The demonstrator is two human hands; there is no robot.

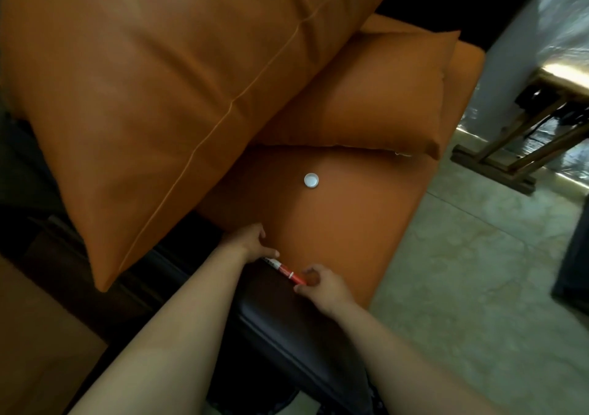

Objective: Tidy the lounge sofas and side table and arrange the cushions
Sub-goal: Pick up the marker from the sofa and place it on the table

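Your right hand (322,284) pinches the red end of a slim red-and-white plastic marker pen (283,269), which lies on the near edge of the smooth orange leather sofa seat (350,217), against the glossy dark brown armrest (280,312). Your left hand (253,242) sits at the pen's white end, and you cannot tell whether it grips. A round white cap (311,180) lies farther along the seat.

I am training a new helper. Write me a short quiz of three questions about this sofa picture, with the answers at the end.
1. True or false: the right hand holds the white cap.
2. Which thing lies between the left hand and the right hand? A) a spoon B) a red marker C) a phone
3. Fill in: the white cap lies on the orange sofa's ____.

Key: 1 false; 2 B; 3 seat.
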